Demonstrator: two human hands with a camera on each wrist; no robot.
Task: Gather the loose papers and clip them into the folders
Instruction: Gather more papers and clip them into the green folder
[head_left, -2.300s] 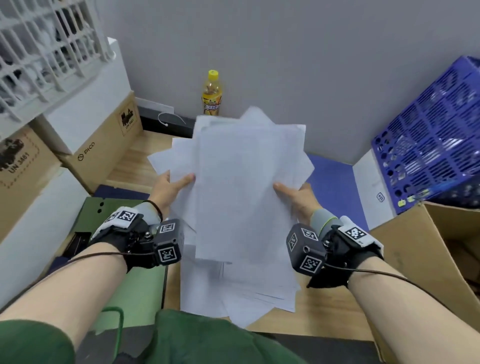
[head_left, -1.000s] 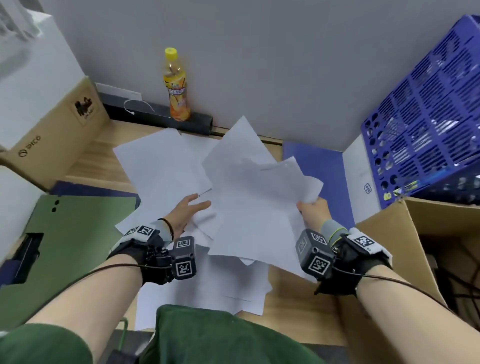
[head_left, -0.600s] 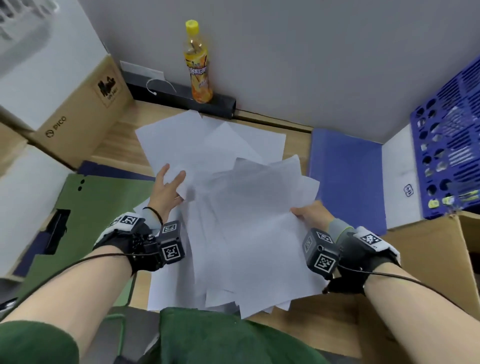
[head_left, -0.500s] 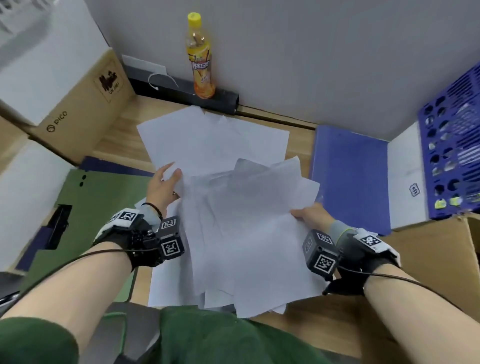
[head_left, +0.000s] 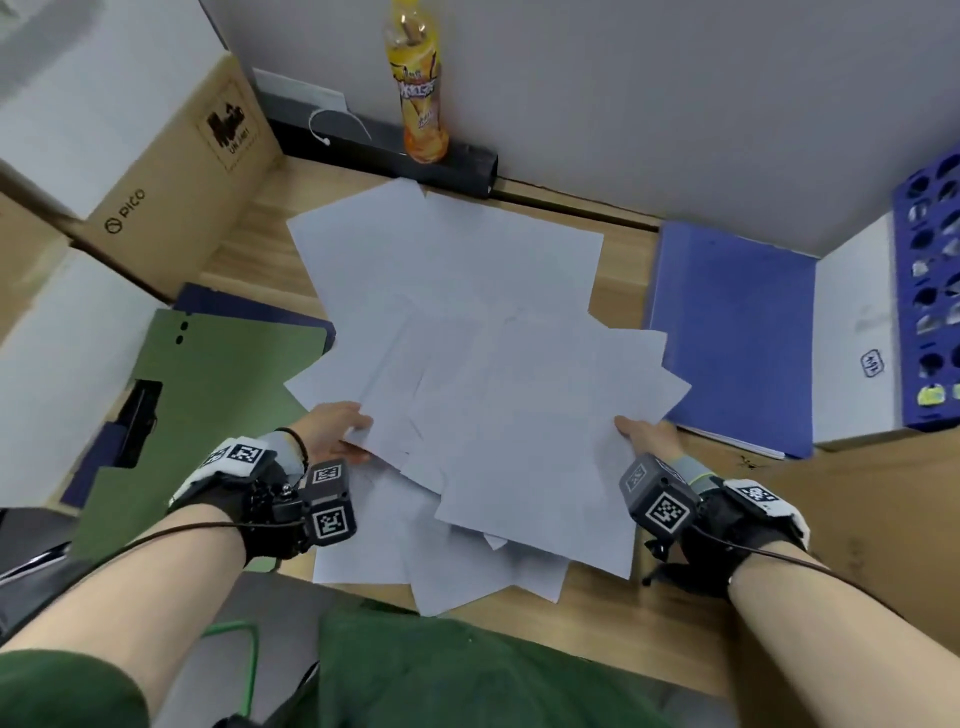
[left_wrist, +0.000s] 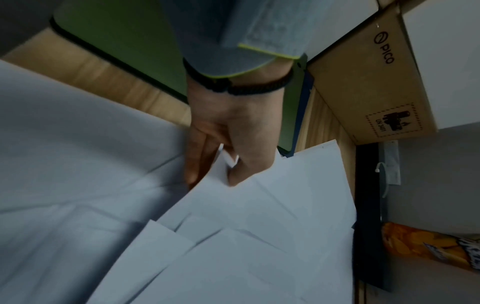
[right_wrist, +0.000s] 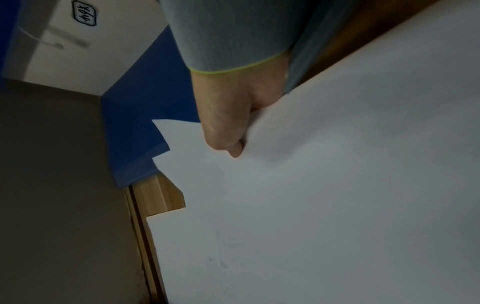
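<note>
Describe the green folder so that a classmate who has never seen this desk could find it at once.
Start at the wooden desk and look left of the white papers. The green folder lies flat there, by the left hand. Unlike the blue folder on the right, it is green and carries a black clip.

Head view looks steeply down over the desk. Wrist views sit close, facing along each hand — all share the papers.

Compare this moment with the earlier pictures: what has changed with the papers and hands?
The papers, held raised in a bunch earlier, now lie fanned over the desk. Both hands came down with them; the left hand and right hand keep their grip on opposite edges. Green folder and blue folder lie unmoved.
</note>
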